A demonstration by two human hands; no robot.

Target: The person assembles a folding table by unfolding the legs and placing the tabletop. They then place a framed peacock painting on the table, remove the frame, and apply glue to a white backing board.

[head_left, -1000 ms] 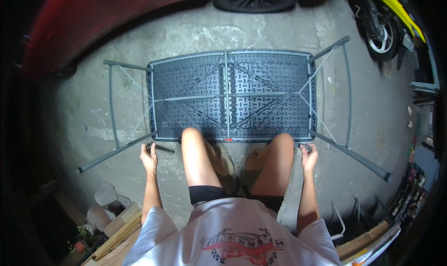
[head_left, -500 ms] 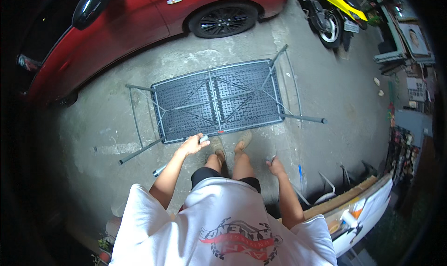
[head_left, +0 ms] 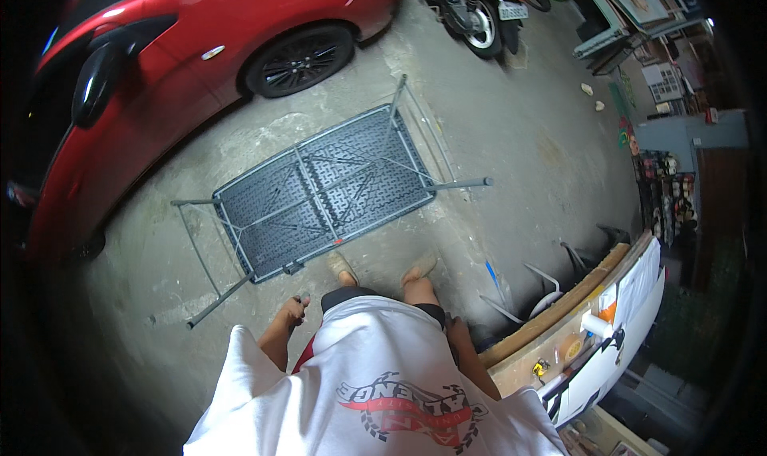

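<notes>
An upside-down folding table (head_left: 276,212) lies on the floor in front of my feet, its dark patterned underside facing up. Splayed out at both ends are its grey metal legs (head_left: 459,184). Left of my shorts, below the table's near edge, my left hand (head_left: 295,311) is closed with its fingers curled; a small dark bit shows at the fingertips, too small to name. Low beside my right thigh hangs my right hand (head_left: 458,330), its fingers mostly hidden. Neither hand touches the table. A dark handle-like part (head_left: 293,267) sits on the table's near edge.
Beyond the table stands a red car (head_left: 184,65), with a yellow motorcycle (head_left: 479,17) farther right. At my right, a cluttered worktop (head_left: 519,360) carries a tape roll (head_left: 570,346). White curved metal legs (head_left: 546,284) stick out near it. Shelves (head_left: 667,156) line the right side.
The view has turned right and shifted. My left hand has drawn back from the table's near edge; the grey tube it held no longer shows clearly. My right hand has come in beside my thigh.
</notes>
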